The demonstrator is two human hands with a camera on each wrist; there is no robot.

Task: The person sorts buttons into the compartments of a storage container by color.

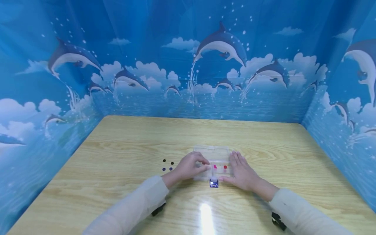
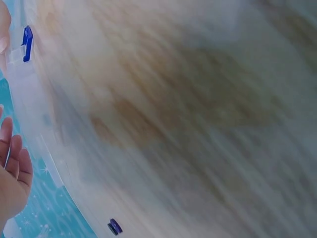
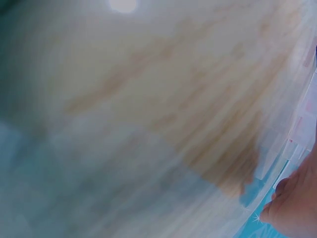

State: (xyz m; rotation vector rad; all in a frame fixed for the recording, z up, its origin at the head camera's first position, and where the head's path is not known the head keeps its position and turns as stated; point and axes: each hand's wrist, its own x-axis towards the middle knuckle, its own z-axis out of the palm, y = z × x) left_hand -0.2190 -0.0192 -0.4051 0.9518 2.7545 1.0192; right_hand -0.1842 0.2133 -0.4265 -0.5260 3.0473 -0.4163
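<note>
A clear plastic compartment box (image 1: pixel 211 153) lies on the table with its lid folded back. Its blue latch (image 1: pixel 213 183) sticks out at the front and also shows in the left wrist view. A pink piece (image 1: pixel 215 166) and a red piece (image 1: pixel 225 167) lie in separate compartments. Over the box's left part, my left hand (image 1: pixel 191 165) bends its thumb and index finger close together; whether something small is between them is hidden. My right hand (image 1: pixel 245 174) rests at the box's right side, fingers straight, thumb stretched along the front edge.
Several small dark discs lie on the wooden table (image 1: pixel 132 150) left of the box, among them one near disc (image 1: pixel 164 169). A blue curtain (image 1: pixel 164 42) printed with dolphins borders the table at the back and both sides.
</note>
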